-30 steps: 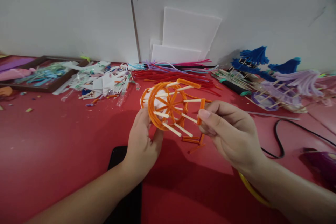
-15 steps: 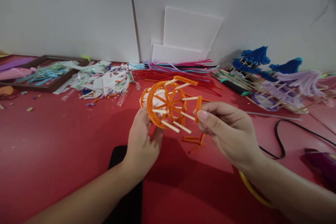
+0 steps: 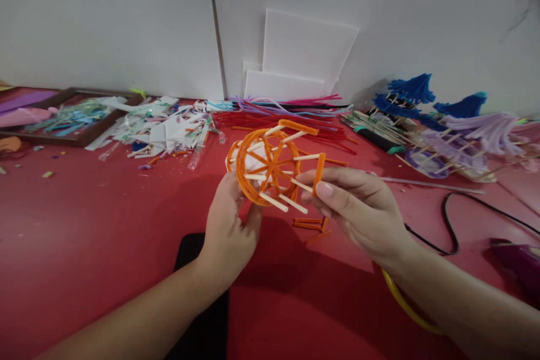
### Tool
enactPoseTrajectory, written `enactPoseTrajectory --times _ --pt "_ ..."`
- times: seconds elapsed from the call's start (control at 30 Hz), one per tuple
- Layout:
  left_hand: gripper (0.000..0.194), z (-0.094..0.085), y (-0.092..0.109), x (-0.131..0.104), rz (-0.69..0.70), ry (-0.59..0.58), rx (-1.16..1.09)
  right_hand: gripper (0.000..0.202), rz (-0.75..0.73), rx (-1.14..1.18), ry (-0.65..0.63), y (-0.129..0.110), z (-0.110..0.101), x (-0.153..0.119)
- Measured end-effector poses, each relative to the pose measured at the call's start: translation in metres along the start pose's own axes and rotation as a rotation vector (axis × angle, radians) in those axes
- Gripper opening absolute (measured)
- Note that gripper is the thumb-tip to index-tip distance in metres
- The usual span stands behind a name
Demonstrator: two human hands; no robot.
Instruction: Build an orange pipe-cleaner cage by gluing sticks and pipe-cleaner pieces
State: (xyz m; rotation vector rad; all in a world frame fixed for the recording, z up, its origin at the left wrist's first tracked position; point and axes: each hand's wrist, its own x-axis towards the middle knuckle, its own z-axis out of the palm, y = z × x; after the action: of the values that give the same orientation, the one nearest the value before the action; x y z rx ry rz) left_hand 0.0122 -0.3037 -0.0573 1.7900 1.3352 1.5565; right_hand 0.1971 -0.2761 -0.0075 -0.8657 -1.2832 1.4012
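An orange pipe-cleaner model (image 3: 270, 167) with round rings, spokes and pale wooden sticks is held up over the red table. My left hand (image 3: 234, 225) grips it from below and behind on the left; its fingertips are partly hidden by the rings. My right hand (image 3: 358, 208) pinches a short orange pipe-cleaner piece (image 3: 319, 174) between thumb and fingers. That piece lies across the ends of two sticks on the right. A similar orange strip (image 3: 298, 127) spans two sticks at the top. Several cut orange pieces (image 3: 307, 225) lie on the table below.
Behind the model lie loose pipe cleaners (image 3: 278, 118) and white boards (image 3: 310, 48). Scraps (image 3: 169, 129) and a brown frame (image 3: 80, 138) are at left. Blue and lilac models (image 3: 459, 124) stand at right, near a black cable (image 3: 449, 225) and purple tool (image 3: 517, 261). A black phone-like slab (image 3: 206, 315) lies in front.
My right hand has shifted slightly left, its fingers reaching further behind the orange piece, which tilts a little more. My left hand and the model stay almost still.
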Motion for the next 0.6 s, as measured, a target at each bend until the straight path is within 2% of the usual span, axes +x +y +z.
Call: enactPoseTrajectory --times 0.3,0.6 --pt "0.032 -0.0003 0.0017 -0.0002 -0.024 -0.011 -0.03 0.013 -0.031 0.022 -0.034 0.0028 -0.0007 0.0003" --pt "0.028 0.0017 0.0057 0.0022 -0.064 -0.017 -0.085 0.009 -0.06 -0.062 -0.035 0.0021 -0.0017 -0.0005"
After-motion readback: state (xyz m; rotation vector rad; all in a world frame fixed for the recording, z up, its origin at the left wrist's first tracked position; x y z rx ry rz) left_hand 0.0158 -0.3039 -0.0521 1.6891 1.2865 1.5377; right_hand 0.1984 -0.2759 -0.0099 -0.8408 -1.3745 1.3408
